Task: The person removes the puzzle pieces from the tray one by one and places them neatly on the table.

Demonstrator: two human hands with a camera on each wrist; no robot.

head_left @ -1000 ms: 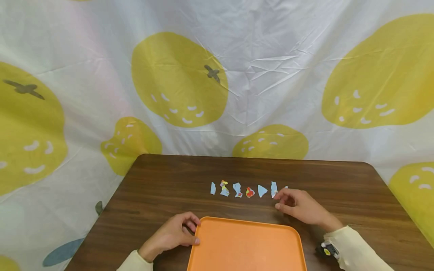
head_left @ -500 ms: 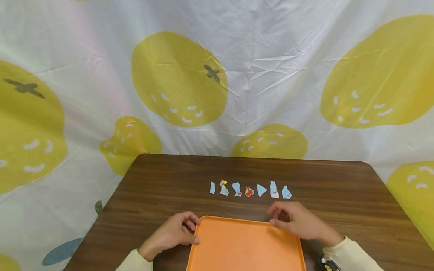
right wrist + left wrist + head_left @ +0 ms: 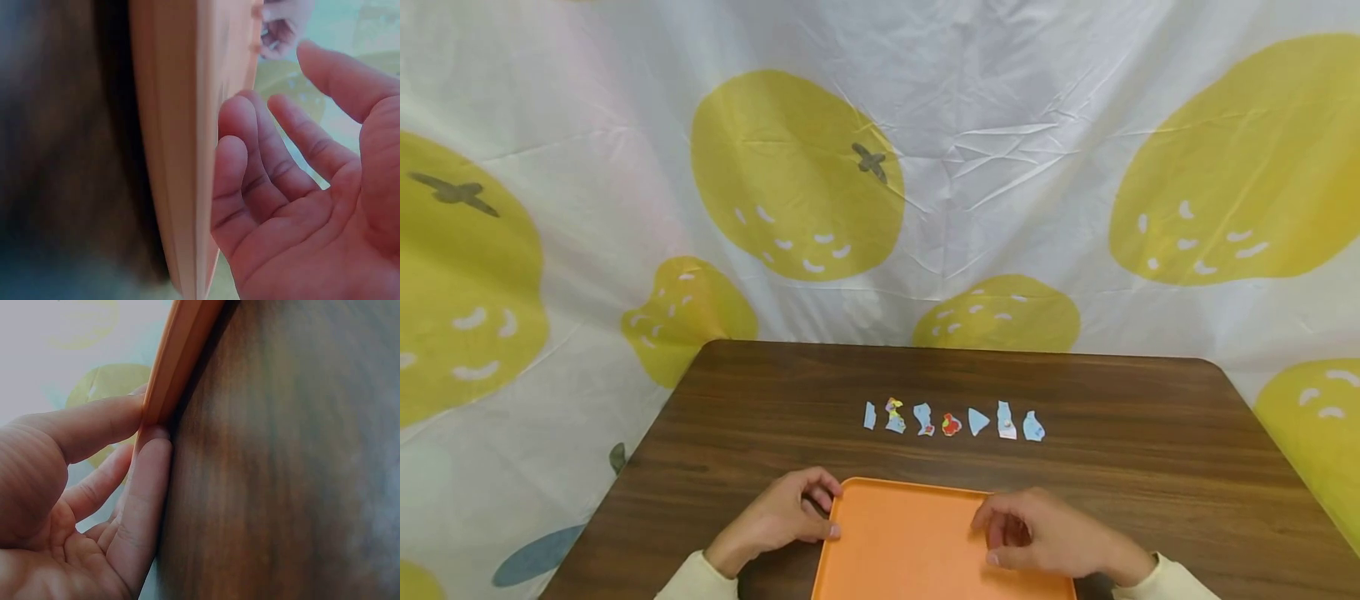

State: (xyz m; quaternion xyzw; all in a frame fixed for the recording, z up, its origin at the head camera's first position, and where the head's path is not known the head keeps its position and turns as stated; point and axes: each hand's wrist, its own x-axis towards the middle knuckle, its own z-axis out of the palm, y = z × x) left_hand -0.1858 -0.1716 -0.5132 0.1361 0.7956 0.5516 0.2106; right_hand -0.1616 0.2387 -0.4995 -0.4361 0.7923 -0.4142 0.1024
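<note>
An orange tray point(image 3: 895, 542) lies on the table near its front edge. At the tray's back left corner my left hand point(image 3: 782, 517) holds the rim. In the left wrist view its thumb point(image 3: 106, 422) lies over the rim, with another finger against the outer side. My right hand point(image 3: 1052, 533) hovers over the tray's right part, fingers loosely bent and nothing between them. The right wrist view shows its palm and the fingers close to the tray's side wall point(image 3: 169, 125). Beyond the tray, several torn-looking paper pieces, mostly light blue, form a row; one piece point(image 3: 951, 425) is mainly red.
Dark wood-grain table point(image 3: 1150, 450) extends around the tray and behind the paper row. A white cloth point(image 3: 985, 208) printed with large yellow fruit hangs at the table's far edge.
My right hand has drawn back from the right end of the paper row to above the tray, uncovering the last light blue piece. My left hand stays at the tray corner.
</note>
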